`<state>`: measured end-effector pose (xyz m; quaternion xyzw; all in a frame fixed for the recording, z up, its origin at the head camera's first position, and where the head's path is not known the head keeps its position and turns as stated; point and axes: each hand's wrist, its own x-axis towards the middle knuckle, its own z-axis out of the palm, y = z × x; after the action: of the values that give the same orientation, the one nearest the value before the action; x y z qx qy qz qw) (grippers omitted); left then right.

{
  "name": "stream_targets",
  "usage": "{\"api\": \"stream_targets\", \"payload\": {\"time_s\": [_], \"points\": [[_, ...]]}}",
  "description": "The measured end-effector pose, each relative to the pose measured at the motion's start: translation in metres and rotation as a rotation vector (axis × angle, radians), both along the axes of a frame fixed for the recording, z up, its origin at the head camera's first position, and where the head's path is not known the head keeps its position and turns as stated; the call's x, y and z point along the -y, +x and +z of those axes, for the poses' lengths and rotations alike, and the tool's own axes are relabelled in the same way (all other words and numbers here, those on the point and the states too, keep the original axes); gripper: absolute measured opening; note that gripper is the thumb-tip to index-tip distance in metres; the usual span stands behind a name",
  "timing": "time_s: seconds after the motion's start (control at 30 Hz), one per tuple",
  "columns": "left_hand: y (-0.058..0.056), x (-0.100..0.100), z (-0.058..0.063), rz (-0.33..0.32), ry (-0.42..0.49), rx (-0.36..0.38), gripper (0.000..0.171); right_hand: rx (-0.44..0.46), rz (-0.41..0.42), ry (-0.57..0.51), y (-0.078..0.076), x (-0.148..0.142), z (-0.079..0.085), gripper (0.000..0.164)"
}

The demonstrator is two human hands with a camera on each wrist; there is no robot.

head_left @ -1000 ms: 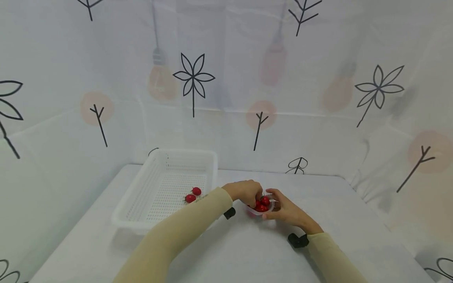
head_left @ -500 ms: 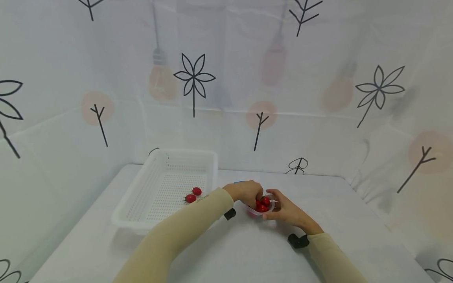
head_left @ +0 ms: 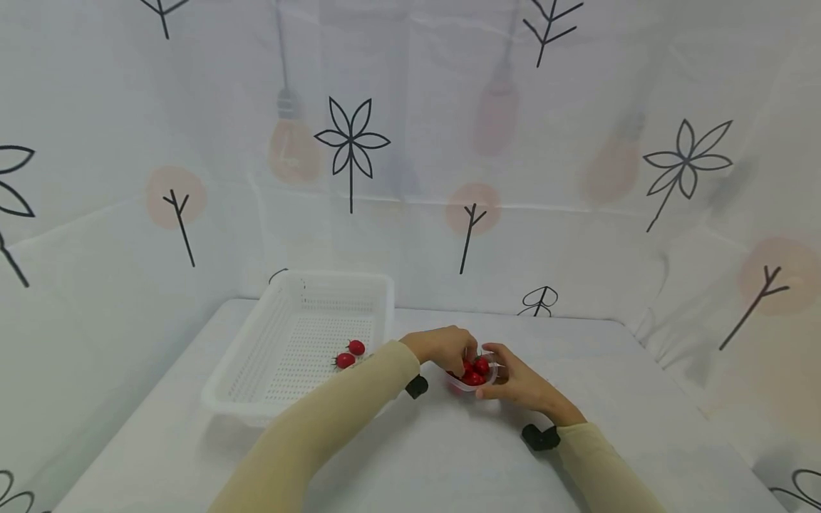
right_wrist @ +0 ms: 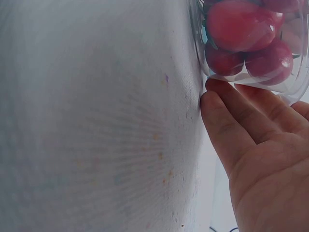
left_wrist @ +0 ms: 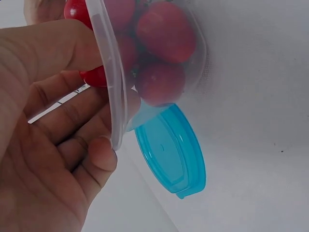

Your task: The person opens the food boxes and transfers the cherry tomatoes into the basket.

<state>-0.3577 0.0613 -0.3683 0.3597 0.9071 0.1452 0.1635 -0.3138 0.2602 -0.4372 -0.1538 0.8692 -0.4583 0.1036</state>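
A small clear plastic container (left_wrist: 114, 92) holding several red cherry tomatoes (right_wrist: 239, 25) stands on the white table. My left hand (head_left: 447, 347) reaches into it from the left, thumb and fingers about a cherry tomato (left_wrist: 94, 76); the thumb tip is hidden behind the rim, and the little finger lies right at the rim. From the right, my right hand (head_left: 518, 379) holds the container, thumb at the near side and fingers at the far side. The right wrist view shows its fingers (right_wrist: 227, 123) along the clear wall.
Left of the hands is a white perforated basket (head_left: 227, 385) with two cherry tomatoes (head_left: 345, 360) at its right side. A blue lid (left_wrist: 171, 150) lies beyond the container, hidden by my left hand in the head view. A patterned cloth (head_left: 410, 142) hangs behind the table.
Both hands keep their places at the container; the left shifts only very slightly. The bit of blue lid visible half a second ago above the left hand is hidden now.
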Motion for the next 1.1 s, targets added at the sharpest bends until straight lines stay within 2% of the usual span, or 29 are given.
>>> {"api": "stream_targets", "payload": {"time_s": [0.17, 0.43, 0.63, 0.93, 1.1], "points": [[0.001, 0.001, 0.002, 0.009, 0.020, 0.016, 0.018, -0.005, 0.009, 0.011, 0.000, -0.001, -0.001, 0.093], [-0.001, 0.006, 0.007, 0.015, 0.045, -0.031, 0.016, -0.013, 0.002, 0.014, -0.001, -0.001, -0.002, 0.092], [-0.001, 0.015, 0.013, 0.018, 0.087, -0.036, 0.018, -0.010, -0.010, 0.010, 0.001, 0.000, 0.000, 0.091], [0.003, 0.032, 0.035, 0.016, 0.174, 0.014, 0.019, -0.003, -0.020, 0.010, 0.000, 0.001, 0.000, 0.092], [0.003, 0.041, 0.048, 0.020, 0.202, -0.005, 0.021, 0.004, -0.047, 0.036, -0.001, 0.002, -0.001, 0.096]]}}
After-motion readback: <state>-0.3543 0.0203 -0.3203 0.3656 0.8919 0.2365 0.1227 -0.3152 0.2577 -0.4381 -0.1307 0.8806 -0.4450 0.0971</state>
